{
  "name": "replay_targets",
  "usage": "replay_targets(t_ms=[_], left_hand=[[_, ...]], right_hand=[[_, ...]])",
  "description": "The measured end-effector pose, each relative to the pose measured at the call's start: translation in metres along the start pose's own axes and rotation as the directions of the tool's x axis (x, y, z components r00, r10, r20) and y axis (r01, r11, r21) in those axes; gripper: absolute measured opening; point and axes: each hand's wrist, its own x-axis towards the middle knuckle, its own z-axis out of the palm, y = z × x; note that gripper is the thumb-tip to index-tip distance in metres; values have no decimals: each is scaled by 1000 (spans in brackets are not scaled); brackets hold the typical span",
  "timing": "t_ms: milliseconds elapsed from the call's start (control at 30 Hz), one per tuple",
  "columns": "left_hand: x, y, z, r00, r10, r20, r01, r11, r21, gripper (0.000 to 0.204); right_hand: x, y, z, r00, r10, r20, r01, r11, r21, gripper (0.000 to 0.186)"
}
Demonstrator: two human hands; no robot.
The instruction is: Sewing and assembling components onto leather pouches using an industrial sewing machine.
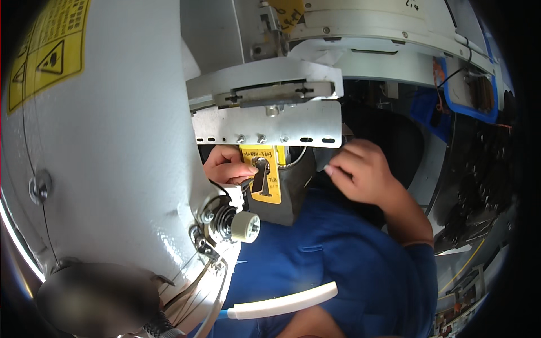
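Yellow plate [273, 172] sits beside the machine [129, 141], its top hidden by the lower edge of the slotted bar [236, 126]. The right hand [363, 172] is well apart, half curled, perhaps leaving room; the left hand [225, 165] lays its thumb on the plate, likely steadying it. Whether either clamps on anything, I cannot tell. A knob [244, 227] crowds access from below; a dark strip [260, 178] covers the plate's middle.
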Motion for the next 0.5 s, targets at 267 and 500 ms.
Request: replay_targets(t_ms=[267, 500], left_hand=[[-5, -14, 4, 986, 162, -38, -160, 985, 61, 25], [-6, -20, -4, 991, 137, -5, -137, 991, -2, 24]], right_hand=[[41, -33, 21, 990, 61, -124, -40, 985, 168, 21], [43, -23, 28, 964, 78, 254, -198, 847, 493, 32]])
